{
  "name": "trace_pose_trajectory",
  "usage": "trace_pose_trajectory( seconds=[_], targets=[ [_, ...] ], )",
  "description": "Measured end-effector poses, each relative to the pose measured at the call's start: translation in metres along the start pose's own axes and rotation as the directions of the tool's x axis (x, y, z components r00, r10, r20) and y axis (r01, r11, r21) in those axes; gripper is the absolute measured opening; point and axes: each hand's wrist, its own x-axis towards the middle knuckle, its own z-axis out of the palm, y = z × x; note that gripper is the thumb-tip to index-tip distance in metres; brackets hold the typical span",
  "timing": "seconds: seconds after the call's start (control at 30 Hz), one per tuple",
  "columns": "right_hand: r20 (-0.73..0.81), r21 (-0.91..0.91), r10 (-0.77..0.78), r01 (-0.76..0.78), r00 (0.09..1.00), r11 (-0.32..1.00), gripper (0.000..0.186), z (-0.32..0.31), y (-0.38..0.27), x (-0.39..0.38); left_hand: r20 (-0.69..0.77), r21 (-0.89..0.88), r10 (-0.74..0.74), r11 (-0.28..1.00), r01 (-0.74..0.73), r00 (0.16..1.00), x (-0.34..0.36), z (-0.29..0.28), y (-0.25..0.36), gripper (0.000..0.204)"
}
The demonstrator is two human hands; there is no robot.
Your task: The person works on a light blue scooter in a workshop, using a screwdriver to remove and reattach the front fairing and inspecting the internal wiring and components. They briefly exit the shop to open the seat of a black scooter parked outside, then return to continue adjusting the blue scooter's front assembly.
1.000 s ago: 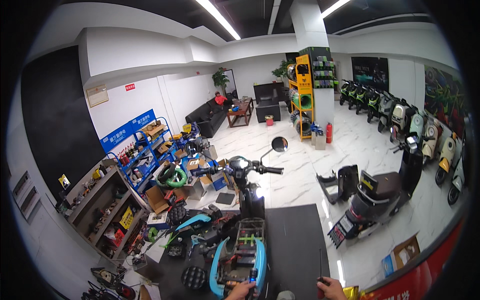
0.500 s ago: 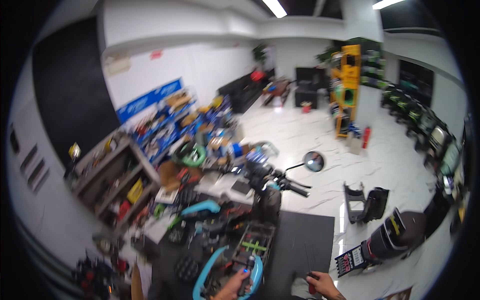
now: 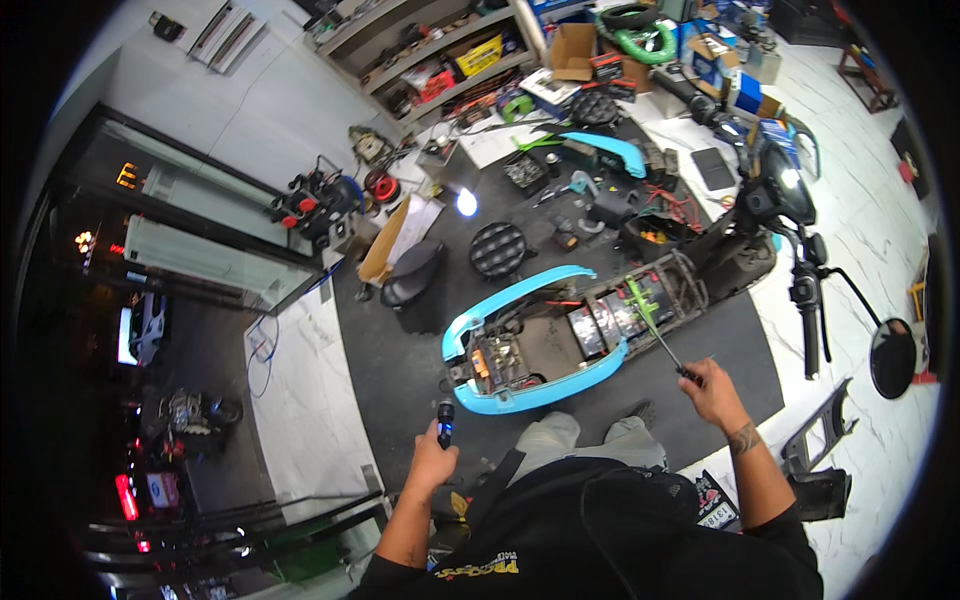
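Observation:
My left hand [image 3: 432,464] is closed round a small black flashlight [image 3: 445,423] with a blue glow on its side, just off the rear corner of a stripped scooter. In my right hand [image 3: 717,394] is a screwdriver [image 3: 667,347], its long thin shaft pointing toward the scooter's frame; whether its tip touches anything I cannot tell. Light-blue side panels [image 3: 585,384] curve round the open scooter body. Inside, dark battery-like blocks [image 3: 592,334] sit beside a green strap [image 3: 641,298]. The handlebar [image 3: 811,335] and round mirror [image 3: 893,358] stand at the right.
A round black checkered stool top [image 3: 498,249] and a black scooter seat [image 3: 412,273] lie beyond the scooter on the dark mat [image 3: 400,362]. Loose parts and a light-blue panel [image 3: 609,150] are scattered farther off. Shelves [image 3: 430,50] line the wall; a glass door [image 3: 215,258] is left.
The view has swung down and left, bringing the whole scooter body and the doorway in. My hands still hold the flashlight and screwdriver; the left now appears outside the blue panels.

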Motion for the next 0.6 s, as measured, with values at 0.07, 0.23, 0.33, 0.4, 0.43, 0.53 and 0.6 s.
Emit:
trace_pose_trajectory(
  seconds=[0.07,0.23,0.33,0.4,0.43,0.53,0.6],
  targets=[
    [0.09,-0.1,-0.026,0.035,0.996,0.994,0.031,0.007,-0.003,0.032,0.002,0.033,-0.006,0.999,0.006,1.0,-0.019,-0.004,-0.011,0.078],
    [0.238,-0.16,-0.108,0.149,0.965,0.976,0.029,0.062,-0.027,0.089,0.061,0.005,0.117,0.993,-0.118,0.991,-0.023,-0.009,-0.028,0.055],
    [0.353,-0.177,-0.086,0.156,0.932,0.972,0.028,0.111,-0.033,0.11,0.085,-0.059,0.165,0.985,-0.16,0.983,-0.007,-0.004,-0.03,0.048],
    [0.365,-0.244,-0.109,0.208,0.925,0.947,0.026,0.137,-0.031,0.114,0.087,-0.071,0.216,0.975,-0.211,0.972,0.002,0.002,-0.03,0.047],
    [0.379,-0.269,-0.122,0.235,0.917,0.934,0.025,0.148,-0.03,0.117,0.067,-0.088,0.249,0.966,-0.243,0.966,0.006,0.005,-0.029,0.047],
    [0.516,-0.351,-0.041,0.255,0.855,0.901,0.026,0.168,-0.023,0.131,0.098,-0.114,0.228,0.97,-0.216,0.969,0.014,0.01,-0.021,0.046],
    [0.566,-0.337,-0.015,0.248,0.824,0.908,0.028,0.173,-0.02,0.142,0.089,-0.12,0.221,0.97,-0.21,0.971,0.019,0.01,-0.009,0.043]
  ],
)
